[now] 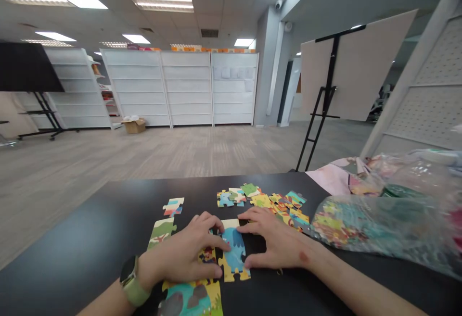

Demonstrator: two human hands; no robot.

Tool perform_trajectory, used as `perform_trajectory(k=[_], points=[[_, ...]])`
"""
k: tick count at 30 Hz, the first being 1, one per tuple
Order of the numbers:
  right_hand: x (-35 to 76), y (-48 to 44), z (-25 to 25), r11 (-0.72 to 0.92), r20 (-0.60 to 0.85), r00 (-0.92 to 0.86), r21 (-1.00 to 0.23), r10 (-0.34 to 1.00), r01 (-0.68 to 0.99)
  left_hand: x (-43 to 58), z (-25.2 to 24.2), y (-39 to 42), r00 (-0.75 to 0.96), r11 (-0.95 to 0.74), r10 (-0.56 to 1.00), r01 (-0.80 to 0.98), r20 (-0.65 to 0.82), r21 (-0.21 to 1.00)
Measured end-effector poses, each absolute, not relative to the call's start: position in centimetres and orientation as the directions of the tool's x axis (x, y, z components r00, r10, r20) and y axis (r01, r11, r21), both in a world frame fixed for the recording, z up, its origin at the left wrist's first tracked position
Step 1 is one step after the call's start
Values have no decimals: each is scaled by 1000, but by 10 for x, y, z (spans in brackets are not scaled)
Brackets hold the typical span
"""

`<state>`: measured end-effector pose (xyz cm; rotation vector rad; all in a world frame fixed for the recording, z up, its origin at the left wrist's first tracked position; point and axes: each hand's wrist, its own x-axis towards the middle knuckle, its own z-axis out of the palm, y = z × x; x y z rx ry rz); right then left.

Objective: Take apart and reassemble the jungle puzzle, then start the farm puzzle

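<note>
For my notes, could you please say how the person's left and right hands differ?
The left hand wears a smartwatch on a pale green band; the right hand's wrist is bare. The right hand shows a reddish mark; the left hand shows none. Both lie spread on jigsaw pieces.

The left hand [184, 253], with a green-strapped smartwatch [132, 277] on its wrist, and the right hand [274, 239] lie spread on a black table [72, 220], their fingertips at either side of a blue-and-yellow jigsaw piece [234, 253] joined into a partly built puzzle [191, 299]. Loose jigsaw pieces [262, 200] lie scattered just beyond the hands. A crumpled clear plastic bag [382, 215] sits at the table's right end. Past the table stand a black easel [325, 94] and white shelving [184, 85].
</note>
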<state>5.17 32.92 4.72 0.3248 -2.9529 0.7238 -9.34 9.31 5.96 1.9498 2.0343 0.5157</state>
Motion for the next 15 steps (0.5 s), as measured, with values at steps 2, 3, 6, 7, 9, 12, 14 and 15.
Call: perform_trajectory(k=[2,3,6,7,9,12,14,15], points=[[52,326,48,865,138,-971,-442,-196,-237,-91,61,94,-39,15,998,903,46,429],[52,324,48,864,142,-969,-441,-201,-244,-91,61,95,-33,12,999,905,42,426],[53,320,48,860,153,-966,-441,-209,-256,-91,61,95,-38,23,999,905,27,424],[53,319,47,858,150,-965,-442,-215,-260,-92,61,95,-39,24,999,902,28,431],[54,318,47,856,138,-966,-449,-219,-258,-94,58,94,-31,7,998,889,46,458],[54,315,47,862,113,-971,-447,-210,-239,-99,51,94,-46,-28,990,858,132,513],[53,313,46,867,110,-975,-445,-195,-224,-104,46,94,-97,-29,974,840,204,541],[53,312,46,868,112,-975,-446,-190,-221,-106,45,94,-125,-24,964,836,234,548]])
